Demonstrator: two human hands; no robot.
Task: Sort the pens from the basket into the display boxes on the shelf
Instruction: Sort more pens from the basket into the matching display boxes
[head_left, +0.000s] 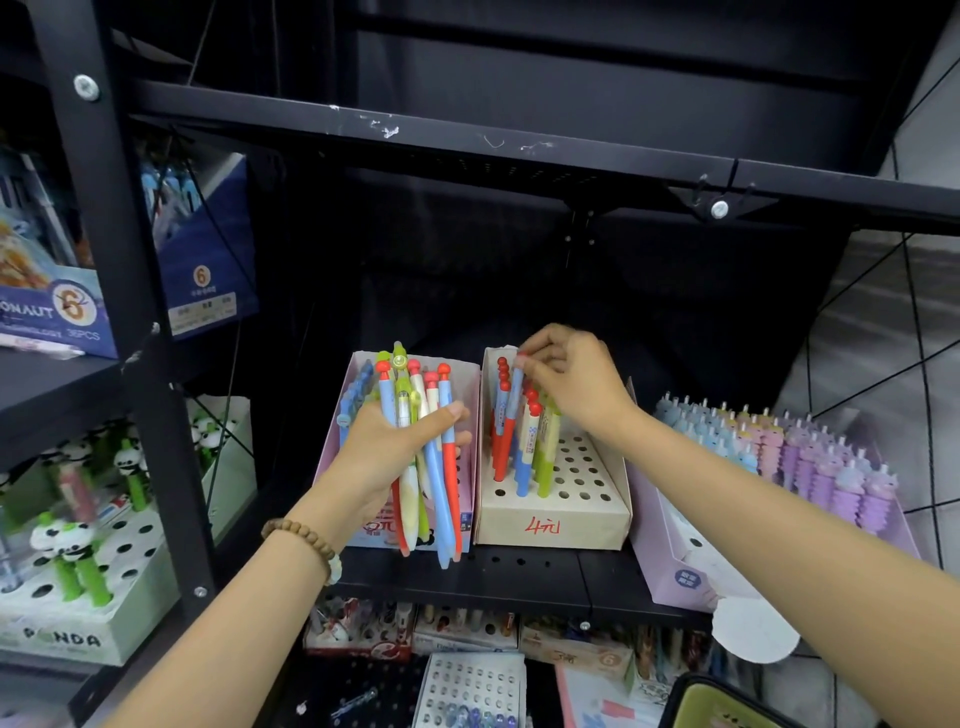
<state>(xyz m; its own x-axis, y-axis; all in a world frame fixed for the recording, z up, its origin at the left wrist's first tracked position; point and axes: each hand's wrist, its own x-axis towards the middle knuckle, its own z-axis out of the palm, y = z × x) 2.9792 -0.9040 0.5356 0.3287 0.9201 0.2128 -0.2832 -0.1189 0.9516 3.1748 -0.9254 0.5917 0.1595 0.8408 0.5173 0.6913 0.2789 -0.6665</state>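
Observation:
My left hand (387, 457) grips a bundle of pens (436, 467) with red ball caps and blue, red, green and white barrels, held upright in front of a pink display box (470, 415). My right hand (571, 379) pinches the top of a blue pen (514, 395) standing among several red-capped pens at the back left of a brown cardboard display box (550, 525). That box has a perforated top and red writing on its front. The basket cannot be clearly made out.
A pink box (670, 556) of pastel purple and blue pens stands to the right on the same black shelf (519, 571). Panda pens in a green box (78, 618) fill the left rack. An upper shelf beam (467, 140) overhangs. More stationery boxes lie below.

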